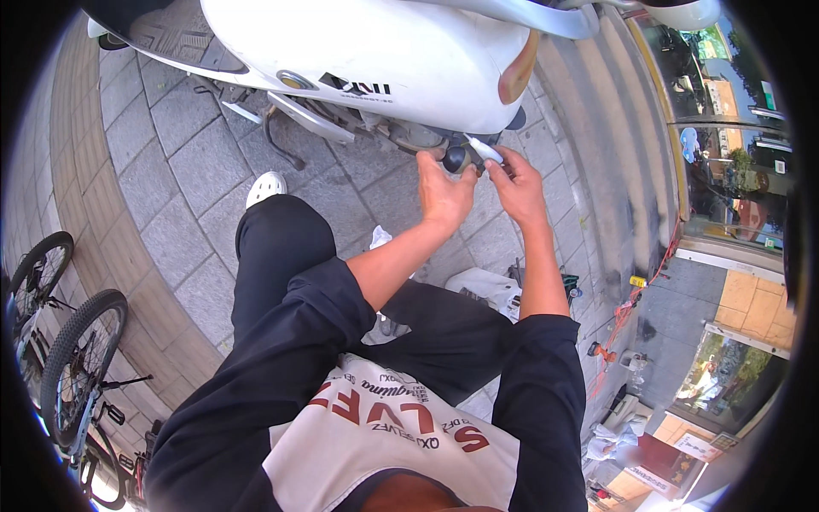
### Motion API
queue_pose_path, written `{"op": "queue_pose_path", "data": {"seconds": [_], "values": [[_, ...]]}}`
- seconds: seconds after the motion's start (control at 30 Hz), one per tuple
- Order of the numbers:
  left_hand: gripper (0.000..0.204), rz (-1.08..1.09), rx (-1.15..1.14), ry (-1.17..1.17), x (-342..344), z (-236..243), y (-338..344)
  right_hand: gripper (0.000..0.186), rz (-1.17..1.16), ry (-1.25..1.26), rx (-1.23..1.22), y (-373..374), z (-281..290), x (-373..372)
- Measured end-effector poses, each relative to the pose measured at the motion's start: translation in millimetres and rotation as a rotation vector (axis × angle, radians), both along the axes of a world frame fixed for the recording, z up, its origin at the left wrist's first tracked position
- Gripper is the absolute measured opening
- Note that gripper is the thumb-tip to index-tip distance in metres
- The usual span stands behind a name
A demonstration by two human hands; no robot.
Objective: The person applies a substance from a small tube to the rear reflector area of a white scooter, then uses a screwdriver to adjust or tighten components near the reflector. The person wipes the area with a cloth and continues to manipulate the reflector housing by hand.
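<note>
A white motor scooter (375, 51) stands in front of me, its rear end toward the right. Under its rear, my left hand (445, 192) is closed around a black round-ended part (455, 159), thumb and fingers on either side. Whether that part is fixed to the scooter, I cannot tell. Close beside it, my right hand (519, 189) pinches a small white tapered tube (486, 150) between thumb and fingers. The tube's narrow end points up and left, toward the scooter's underside. My right fingertips are near the black part and hide some of what lies between the hands.
The scooter's stand (283, 141) reaches down to the grey paving (205, 166). A white bag (482, 286) lies between my arms, by my leg. Bicycles (81, 367) are at the left. Steps (618, 102), a glass front (725, 162) and an orange cord (627, 307) are at the right.
</note>
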State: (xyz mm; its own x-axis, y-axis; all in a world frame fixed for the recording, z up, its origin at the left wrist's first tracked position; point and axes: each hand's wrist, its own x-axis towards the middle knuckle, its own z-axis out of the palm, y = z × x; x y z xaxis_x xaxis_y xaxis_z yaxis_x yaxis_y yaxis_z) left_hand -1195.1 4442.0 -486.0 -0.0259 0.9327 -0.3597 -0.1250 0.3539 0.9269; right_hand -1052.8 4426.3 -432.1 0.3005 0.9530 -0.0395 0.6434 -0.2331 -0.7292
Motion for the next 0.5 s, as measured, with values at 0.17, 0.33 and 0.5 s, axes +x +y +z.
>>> {"op": "queue_pose_path", "data": {"seconds": [0.17, 0.33, 0.5], "values": [[0.063, 0.008, 0.02, 0.027, -1.2, -1.4, 0.0, 0.032, 0.132, -0.246, 0.003, 10.0, 11.6, -6.5], [0.062, 0.014, 0.02, 0.003, 0.6, -3.2, 0.1, 0.028, 0.189, -0.435, -0.016, 17.0, 27.4, -13.9], [0.062, 0.017, 0.027, -0.013, 0.5, -2.9, -0.1, 0.028, 0.211, -0.52, -0.053, 23.0, 40.6, -26.2]]}}
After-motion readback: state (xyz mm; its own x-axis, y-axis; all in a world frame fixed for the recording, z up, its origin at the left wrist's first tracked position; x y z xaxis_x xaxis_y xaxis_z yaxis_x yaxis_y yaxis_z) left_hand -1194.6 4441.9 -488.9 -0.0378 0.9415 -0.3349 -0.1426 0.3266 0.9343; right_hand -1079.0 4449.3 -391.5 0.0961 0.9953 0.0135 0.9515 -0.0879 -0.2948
